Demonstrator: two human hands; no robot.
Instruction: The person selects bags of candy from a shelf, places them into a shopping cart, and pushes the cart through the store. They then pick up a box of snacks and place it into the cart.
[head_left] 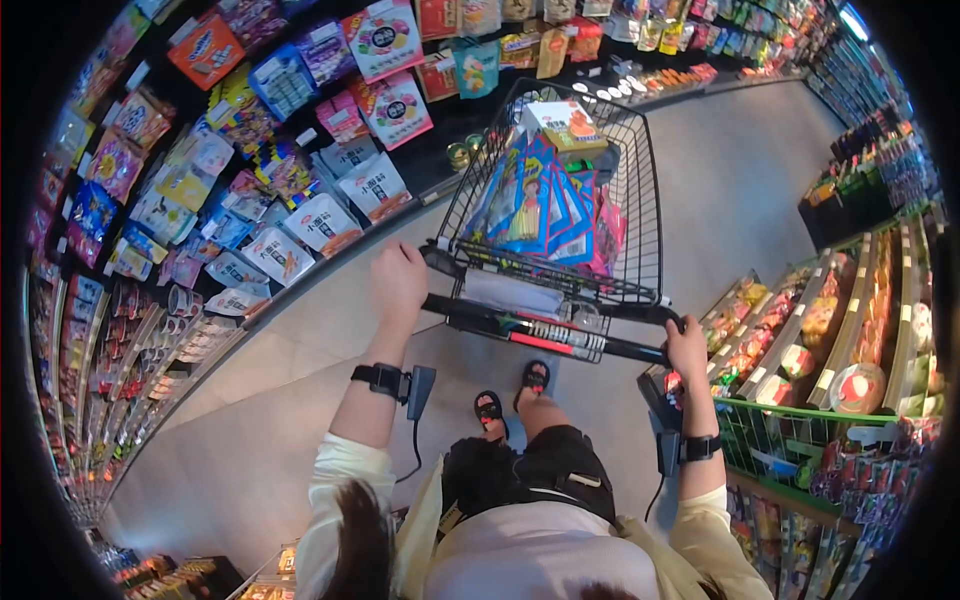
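Observation:
A black wire shopping cart (650, 215) stands in front of me. My right hand (687, 348) is wrapped round the right end of its dark handlebar (630, 347). Just left of the bar's left end is my left hand (400, 280), its fingers curled in; whether it touches the cart or holds anything is hidden. In the basket lie several blue and pink packets (545, 205), with a white and yellow box (565, 125) on top at the far end. A whitish flat item (512, 292) sits behind the handlebar.
Shelves of bagged snacks line the left, with white pouches (325, 225) along the lower edge near my left hand. To the right stands a slanted display with a green rim (780, 408). Grey floor (740, 150) runs ahead between them. My feet (535, 378) are behind the cart.

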